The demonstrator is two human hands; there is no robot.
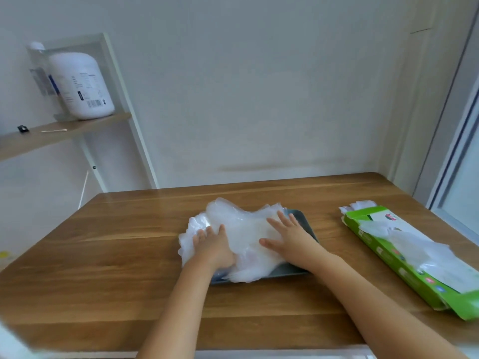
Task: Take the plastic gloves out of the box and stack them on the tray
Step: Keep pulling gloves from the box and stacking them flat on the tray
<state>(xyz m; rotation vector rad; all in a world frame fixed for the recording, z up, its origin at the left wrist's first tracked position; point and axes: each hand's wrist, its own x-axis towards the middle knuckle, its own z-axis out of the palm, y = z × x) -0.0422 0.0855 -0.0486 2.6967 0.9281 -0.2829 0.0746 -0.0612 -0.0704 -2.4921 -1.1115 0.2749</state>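
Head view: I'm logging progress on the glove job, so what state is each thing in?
Tray: flat on table, mostly covered.
Glove stack: piled on tray, overhanging its left edge.
Box: lying open, gloves still inside.
Left hand: rests on the stack.
Right hand: flat, fingers spread, pressing the stack.
White jug: upright on shelf.

No legible txt; labels on jug [83,86] & box [388,255] too blurred.

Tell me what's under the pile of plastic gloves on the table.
A grey tray: only its near edge and far right corner show. The pile of gloves, with the left hand and right hand resting on top, covers the rest.
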